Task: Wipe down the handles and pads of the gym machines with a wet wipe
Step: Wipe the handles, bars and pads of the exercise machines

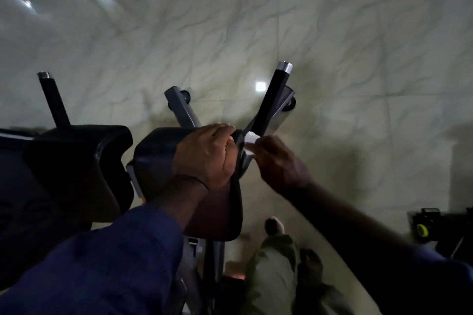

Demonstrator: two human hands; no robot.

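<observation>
A gym machine fills the lower left, with two dark arm pads side by side. My left hand (206,153) lies on top of the right pad (153,151), its fingers curled over the pad's far edge. My right hand (277,162) pinches a white wet wipe (250,138) against the base of the right black handle (272,98), which rises to a silver end cap. The left pad (84,161) and the left black handle (55,102) stand untouched.
Pale marble floor tiles (256,20) spread all around the machine. Its grey base legs with small wheels (179,102) reach forward between the handles. My legs and feet (275,225) show at the bottom. A dark object with a yellow wheel (422,230) sits at the right edge.
</observation>
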